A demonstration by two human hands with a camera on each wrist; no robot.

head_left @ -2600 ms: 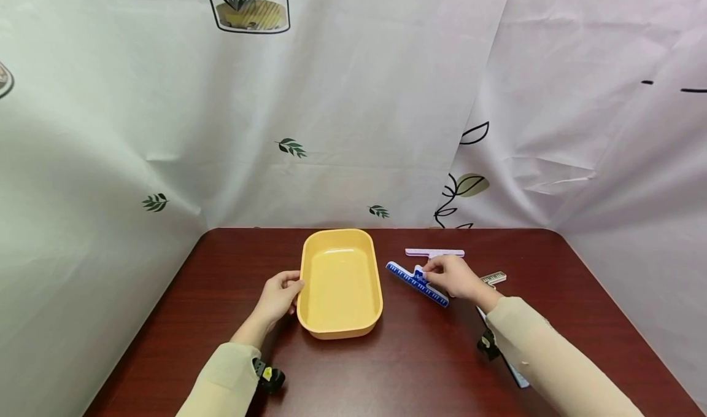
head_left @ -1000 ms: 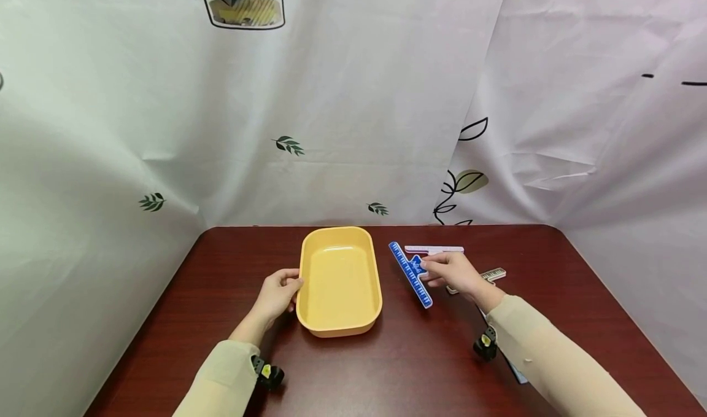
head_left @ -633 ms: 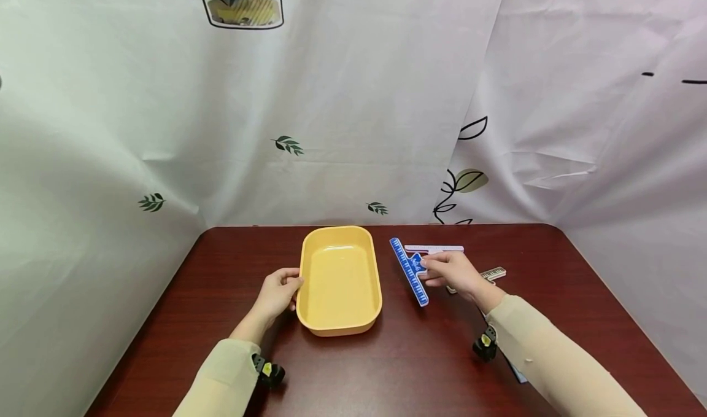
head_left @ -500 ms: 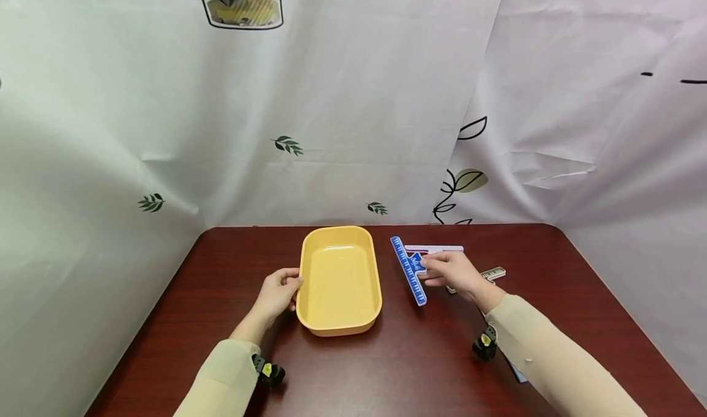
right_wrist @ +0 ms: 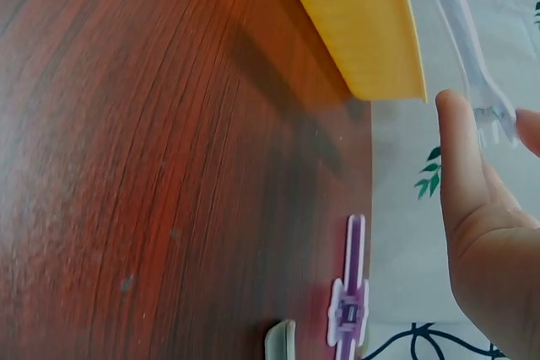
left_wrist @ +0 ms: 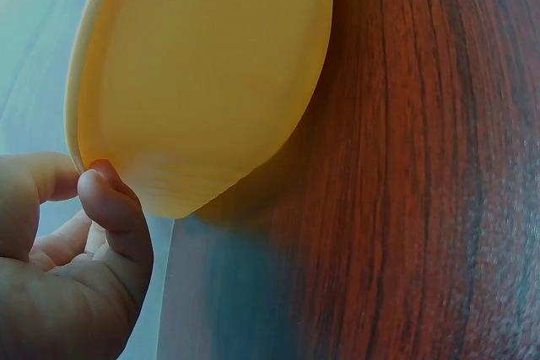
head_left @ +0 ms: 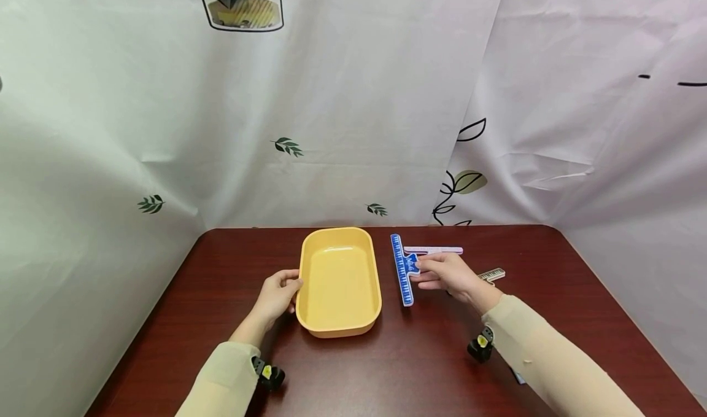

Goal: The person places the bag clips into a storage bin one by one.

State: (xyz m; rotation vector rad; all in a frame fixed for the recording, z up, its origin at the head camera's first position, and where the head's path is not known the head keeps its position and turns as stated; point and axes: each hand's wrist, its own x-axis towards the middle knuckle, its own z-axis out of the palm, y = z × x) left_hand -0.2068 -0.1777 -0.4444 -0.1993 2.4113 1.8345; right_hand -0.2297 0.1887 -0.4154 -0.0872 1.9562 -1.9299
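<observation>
In the head view, my left hand (head_left: 276, 293) pinches the left rim of a yellow plastic tray (head_left: 339, 285) with nothing inside. The left wrist view shows that thumb (left_wrist: 114, 208) over the tray's edge. My right hand (head_left: 453, 277) holds a blue sheet-music clip (head_left: 402, 276) printed with piano keys, by its handle tab between thumb and fingers. The clip's long bar points away from me, just right of the tray. Edge-on in the right wrist view, the clip (right_wrist: 460, 31) is off the table, its shadow falling on the wood.
Behind the right hand lies a purple clip (head_left: 433, 250), partly covered. A cream piano-key clip (head_left: 491, 275) sits farther right, half behind the wrist. Under the right sleeve a light blue end (head_left: 518, 377) shows. A white printed curtain (head_left: 353, 97) hangs behind the dark wooden table (head_left: 386, 374).
The right hand has turned the blue clip from a slant to nearly straight away from me and shifted it left toward the tray. The left hand and tray have stayed put.
</observation>
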